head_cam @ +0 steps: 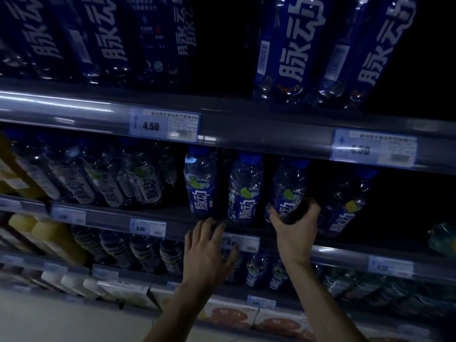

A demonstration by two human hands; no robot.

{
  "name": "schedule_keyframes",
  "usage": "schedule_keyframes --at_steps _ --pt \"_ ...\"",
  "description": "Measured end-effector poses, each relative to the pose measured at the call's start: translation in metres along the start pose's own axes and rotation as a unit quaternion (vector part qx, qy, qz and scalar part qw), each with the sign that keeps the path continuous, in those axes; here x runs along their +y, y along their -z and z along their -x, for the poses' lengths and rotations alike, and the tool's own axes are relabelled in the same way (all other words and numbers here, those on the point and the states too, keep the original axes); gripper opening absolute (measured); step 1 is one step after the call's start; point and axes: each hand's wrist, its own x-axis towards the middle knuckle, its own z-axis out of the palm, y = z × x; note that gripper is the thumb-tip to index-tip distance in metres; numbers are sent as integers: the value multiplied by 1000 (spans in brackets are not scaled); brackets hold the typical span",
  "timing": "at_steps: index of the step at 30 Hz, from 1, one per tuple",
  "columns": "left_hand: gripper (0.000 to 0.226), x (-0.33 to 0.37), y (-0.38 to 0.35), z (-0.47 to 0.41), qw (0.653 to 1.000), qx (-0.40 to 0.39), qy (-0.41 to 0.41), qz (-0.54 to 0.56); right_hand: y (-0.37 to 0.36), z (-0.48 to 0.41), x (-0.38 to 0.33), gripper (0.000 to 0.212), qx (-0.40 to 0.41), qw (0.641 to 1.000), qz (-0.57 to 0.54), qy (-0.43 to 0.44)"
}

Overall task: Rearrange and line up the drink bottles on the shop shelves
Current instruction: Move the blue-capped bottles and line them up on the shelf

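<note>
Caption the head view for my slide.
Right grip holds a blue-labelled bottle at the middle shelf; left grip open at its edge.

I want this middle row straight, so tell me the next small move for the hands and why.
Probably stand the held bottle straight and draw it level with the neighbouring bottle at the shelf lip. The right hand grips its lower body, it leans to the right, and a dark gap separates the two. The left hand is open by the lip, holding nothing.

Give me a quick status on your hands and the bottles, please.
Right hand gripping blue-capped bottle low on its body. Left hand open, fingers at shelf rail. Neighbouring bottles close either side.
</note>
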Motion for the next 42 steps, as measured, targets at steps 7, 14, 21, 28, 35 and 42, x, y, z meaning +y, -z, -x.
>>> schedule_keyframes --at_steps 7,14,21,28,35,42 --pt "55 -1 11 -3 998 -16 -10 56 6 13 -2 79 -19 999 42 -14" --pt "38 -8 41 -9 963 82 82 244 21 35 -11 58 62 997 30 41" --pt "64 -19 58 -40 933 113 164 301 3 46 -31 42 3 998 16 53" --pt "74 -22 49 -59 902 101 164 388 -29 49 -49 55 -50 997 55 34" --pt "72 -30 44 -66 881 112 176 424 -49 46 -56 71 -37 994 106 6" --pt "72 -35 44 -65 888 84 167 419 -62 51 -62 71 6 993 121 9"
